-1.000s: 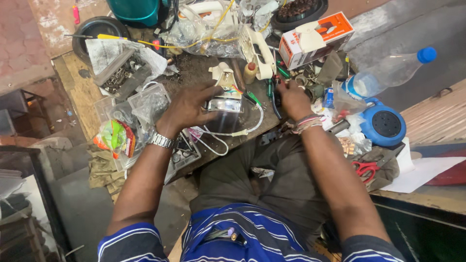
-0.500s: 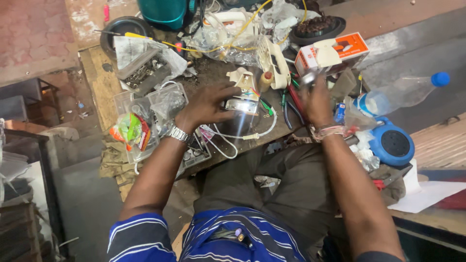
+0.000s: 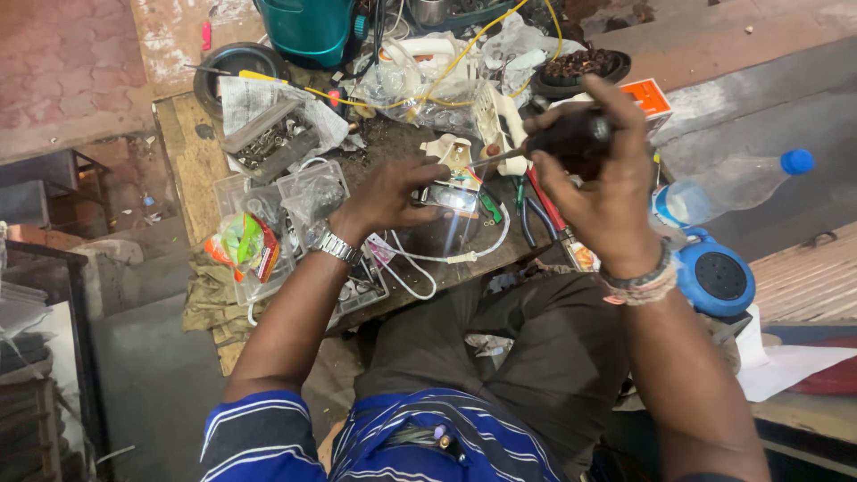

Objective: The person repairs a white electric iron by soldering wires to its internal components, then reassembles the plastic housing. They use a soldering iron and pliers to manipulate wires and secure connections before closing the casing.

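My left hand (image 3: 388, 195), with a metal watch on the wrist, grips a small silvery device (image 3: 449, 198) lying on the cluttered wooden workbench (image 3: 192, 152). My right hand (image 3: 603, 192) is raised above the bench and holds a dark-handled screwdriver (image 3: 558, 140). Its thin shaft points left toward the device, with the tip a little short of it. A white cable (image 3: 446, 259) loops below the device.
On the bench lie clear plastic boxes of small parts (image 3: 286, 192), a tray of screws (image 3: 268, 143), pliers with red handles (image 3: 540, 201) and tangled wires. A teal container (image 3: 308, 27) stands at the back. A plastic bottle (image 3: 732, 183) and a blue round speaker (image 3: 714, 277) sit at the right.
My right hand has lifted off the bench with the screwdriver and turned its tip toward the device. My left hand stays on the device. The camera has moved closer.
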